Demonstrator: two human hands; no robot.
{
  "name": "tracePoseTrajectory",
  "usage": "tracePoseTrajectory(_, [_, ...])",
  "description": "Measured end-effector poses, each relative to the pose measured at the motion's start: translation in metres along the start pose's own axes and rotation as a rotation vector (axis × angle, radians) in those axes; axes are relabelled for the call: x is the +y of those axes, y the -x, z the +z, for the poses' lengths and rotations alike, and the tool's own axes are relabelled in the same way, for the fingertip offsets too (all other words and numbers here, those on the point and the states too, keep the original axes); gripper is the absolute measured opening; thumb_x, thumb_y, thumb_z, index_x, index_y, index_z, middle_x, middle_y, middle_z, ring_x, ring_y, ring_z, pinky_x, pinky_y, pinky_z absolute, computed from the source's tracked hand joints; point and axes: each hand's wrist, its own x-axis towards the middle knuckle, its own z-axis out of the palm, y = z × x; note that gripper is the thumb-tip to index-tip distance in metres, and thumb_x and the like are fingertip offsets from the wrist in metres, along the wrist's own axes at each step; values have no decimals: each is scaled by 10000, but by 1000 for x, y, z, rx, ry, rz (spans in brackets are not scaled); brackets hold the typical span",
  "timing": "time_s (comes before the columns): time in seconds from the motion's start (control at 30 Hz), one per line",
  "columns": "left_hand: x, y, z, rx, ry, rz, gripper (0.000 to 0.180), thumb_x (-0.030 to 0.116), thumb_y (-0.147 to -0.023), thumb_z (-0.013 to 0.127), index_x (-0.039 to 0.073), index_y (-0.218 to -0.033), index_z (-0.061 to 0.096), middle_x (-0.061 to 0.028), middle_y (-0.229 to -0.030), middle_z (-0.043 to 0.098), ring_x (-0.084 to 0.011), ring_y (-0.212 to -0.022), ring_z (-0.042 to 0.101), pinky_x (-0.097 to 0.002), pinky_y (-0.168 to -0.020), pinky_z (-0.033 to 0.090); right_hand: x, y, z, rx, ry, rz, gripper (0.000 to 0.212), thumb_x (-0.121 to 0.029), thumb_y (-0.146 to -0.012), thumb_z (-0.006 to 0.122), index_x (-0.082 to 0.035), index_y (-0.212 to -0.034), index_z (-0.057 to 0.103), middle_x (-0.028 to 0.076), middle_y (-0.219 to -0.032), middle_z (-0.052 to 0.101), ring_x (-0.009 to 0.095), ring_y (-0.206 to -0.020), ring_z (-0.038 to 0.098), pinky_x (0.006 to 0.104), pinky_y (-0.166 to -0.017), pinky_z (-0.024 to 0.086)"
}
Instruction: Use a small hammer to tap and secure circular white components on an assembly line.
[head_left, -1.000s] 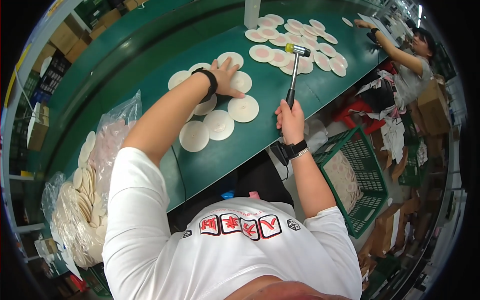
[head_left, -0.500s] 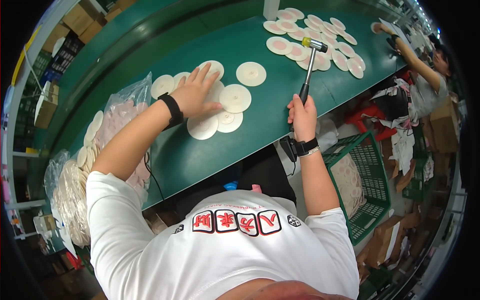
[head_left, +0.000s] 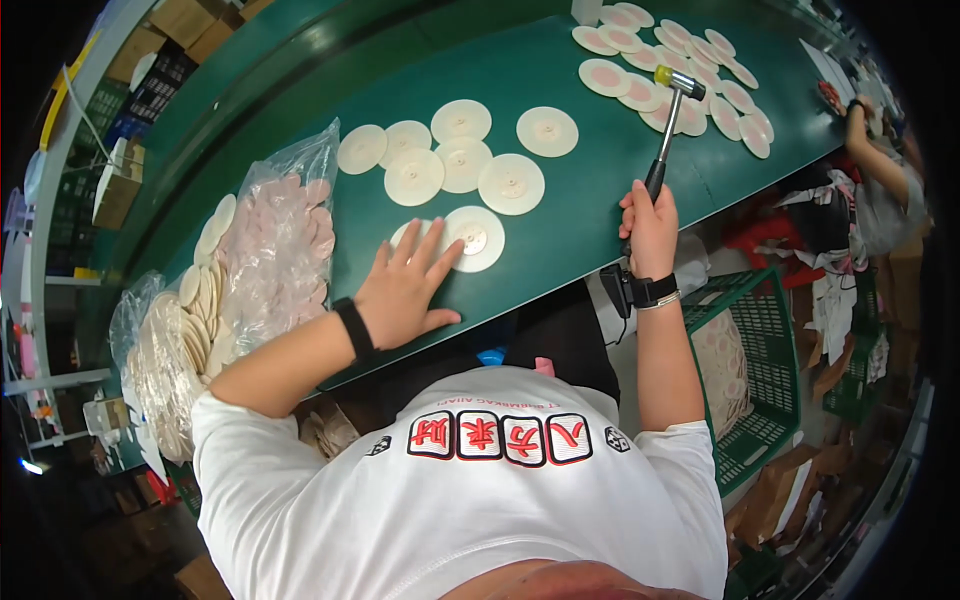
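Note:
My left hand (head_left: 405, 295) lies with fingers spread near the front edge of the green table. Its fingertips rest on a cream disc, mostly covered by them, beside another cream disc (head_left: 474, 238) with a small raised centre. Farther back lie several similar loose discs (head_left: 463, 164), some overlapping. In my right hand (head_left: 652, 228) is a mallet (head_left: 668, 140), gripped by its black handle. Its metal shaft points up and away, and its yellow and black head is above the pink-centred discs (head_left: 604, 77) at the far right.
A clear plastic bag of pinkish discs (head_left: 275, 260) stands at the table's left, beside bagged cream discs (head_left: 165, 370). Below the table's right edge is a green crate (head_left: 765, 370) holding discs. Another person's arm (head_left: 880, 160) shows at the far right.
My left hand has drawn back toward the table's near edge, and the cream discs there are more spread out. My right hand still holds the mallet. The whole view has shifted slightly.

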Motion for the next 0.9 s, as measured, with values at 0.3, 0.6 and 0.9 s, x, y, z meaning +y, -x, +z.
tracePoseTrajectory(0.3, [-19,22,-23,-51,-97,-88,909,623,-899,659,70,-1570,392,-230,-1609,378,-414,-1465,398,-599,-1151,355,-2,-1,-2,10,42,2,210,-201,-1065,584,-64,-914,531,-2,-755,566,49,-524,452,238,-455,387])
tracePoseTrajectory(0.6, [-57,-12,-2,49,-75,-59,826,625,-916,636,45,-1486,496,-192,-1539,486,-335,-1413,477,-556,-1142,371,-2,-1,-2,-17,31,19,212,-211,-1063,593,-69,-913,542,-10,-756,567,45,-523,450,239,-453,384])
tracePoseTrajectory(0.9, [-42,3,-30,19,-201,-139,791,633,-918,627,38,-1432,540,-182,-1522,502,-332,-1398,491,-529,-1120,387,-2,-1,-7,-15,89,7,193,-210,-1043,615,-43,-966,558,1,-758,582,54,-523,463,249,-438,405])
